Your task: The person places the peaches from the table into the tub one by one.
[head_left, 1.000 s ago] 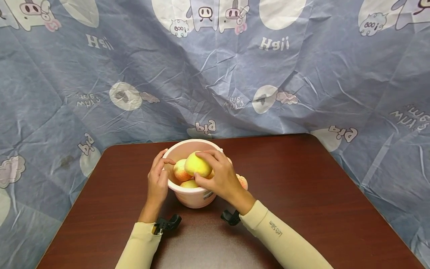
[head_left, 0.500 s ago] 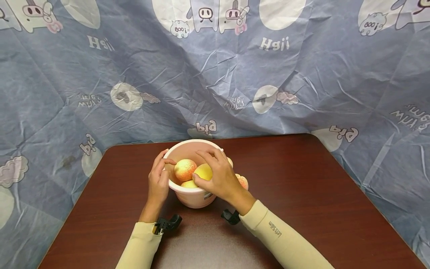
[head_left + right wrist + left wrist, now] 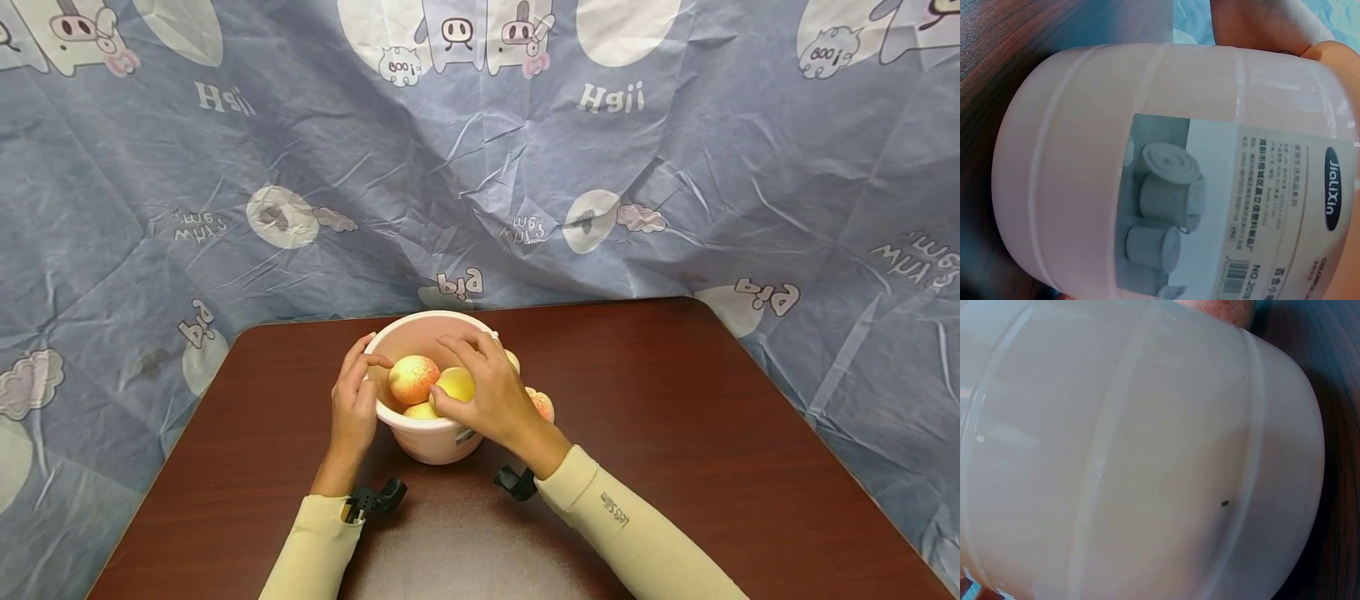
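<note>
Your R hand (image 3: 491, 396) is over the near R rim of the pink bucket (image 3: 435, 446), thumb & fingers bent but well apart, w/ a clear gap b/w the tips. The yellow fruit (image 3: 457, 382) sits inside the bucket, on the palm side of that hand, just L of it & below the upper fingertips; its R part is hidden by the hand, & the thumb overlaps its lower L edge in the head view. Can't tell if thumb & fruit touch.

Your L hand (image 3: 355, 408) grips the bucket's L rim, one finger hooked over to the inside. That fingertip is right by the red-speckled fruit (image 3: 414, 379), which lies L of the yellow one; contact unclear. A pale-yellow fruit (image 3: 422, 411) shows low at the near rim, partly hidden, b/w your two hands.

Outside, R of the bucket & just past your R wrist, there's an orange-speckled fruit (image 3: 542, 406) on the dark wood surface (image 3: 660, 442), plus a paler fruit (image 3: 513, 360) farther back, mostly blocked by the R hand. Bucket stands upright. R wrist view: its wall up close w/ a printed label (image 3: 1229, 206); L wrist view: mostly plain bucket wall.
</note>
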Available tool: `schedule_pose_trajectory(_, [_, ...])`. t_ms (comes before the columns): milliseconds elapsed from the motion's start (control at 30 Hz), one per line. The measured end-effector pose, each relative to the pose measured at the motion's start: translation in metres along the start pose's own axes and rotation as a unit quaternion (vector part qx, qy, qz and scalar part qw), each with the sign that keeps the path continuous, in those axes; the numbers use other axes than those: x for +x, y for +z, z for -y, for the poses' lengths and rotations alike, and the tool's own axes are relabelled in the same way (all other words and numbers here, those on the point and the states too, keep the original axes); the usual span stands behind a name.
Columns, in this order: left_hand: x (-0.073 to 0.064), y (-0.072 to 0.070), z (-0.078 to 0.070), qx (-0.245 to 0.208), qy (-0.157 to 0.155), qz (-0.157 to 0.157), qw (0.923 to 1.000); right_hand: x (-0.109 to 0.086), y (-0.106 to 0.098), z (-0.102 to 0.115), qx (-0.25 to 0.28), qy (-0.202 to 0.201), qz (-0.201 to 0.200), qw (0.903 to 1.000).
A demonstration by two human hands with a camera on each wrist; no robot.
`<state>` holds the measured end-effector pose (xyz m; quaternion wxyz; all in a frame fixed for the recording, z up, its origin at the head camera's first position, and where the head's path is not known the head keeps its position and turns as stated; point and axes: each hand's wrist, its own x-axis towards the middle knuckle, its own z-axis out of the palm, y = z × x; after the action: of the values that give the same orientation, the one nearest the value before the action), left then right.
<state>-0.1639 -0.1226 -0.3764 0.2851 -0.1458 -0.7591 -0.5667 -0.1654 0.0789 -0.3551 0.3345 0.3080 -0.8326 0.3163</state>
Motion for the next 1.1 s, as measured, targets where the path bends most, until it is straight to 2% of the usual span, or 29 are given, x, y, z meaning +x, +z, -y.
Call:
schedule_pose_trajectory(200, [0.000,-0.002,-0.009,-0.010,0.002,0.001,0.9999,-0.001,-0.001,0.001,-0.009,0.008,-0.006,0.9999])
schedule_pose_trajectory(400, [0.001,-0.001,-0.010,-0.008,0.015,-0.002,0.9999,0.000,-0.003,0.000,0.000,0.000,-0.015,0.9999])
schedule_pose_trajectory(533, [0.001,0.000,-0.010,-0.006,0.012,-0.002,0.9999,0.002,-0.005,-0.002,0.033,0.000,-0.020,0.9992])
schedule_pose_trajectory(700, [0.000,0.000,-0.011,-0.005,0.006,-0.003,1.0000,0.004,-0.012,-0.003,0.096,0.035,-0.012,0.9947])
schedule_pose_trajectory(800, [0.000,0.000,-0.011,-0.004,0.003,-0.003,1.0000,0.004,-0.017,-0.004,0.142,0.075,-0.007,0.9870])
schedule_pose_trajectory(933, [-0.001,0.000,-0.011,-0.004,0.004,-0.002,1.0000,0.006,-0.026,-0.004,0.212,0.123,-0.012,0.9695])
schedule_pose_trajectory(1100, [-0.001,-0.001,-0.011,-0.006,0.009,-0.005,0.9999,0.009,-0.044,0.007,0.260,0.145,-0.021,0.9543])
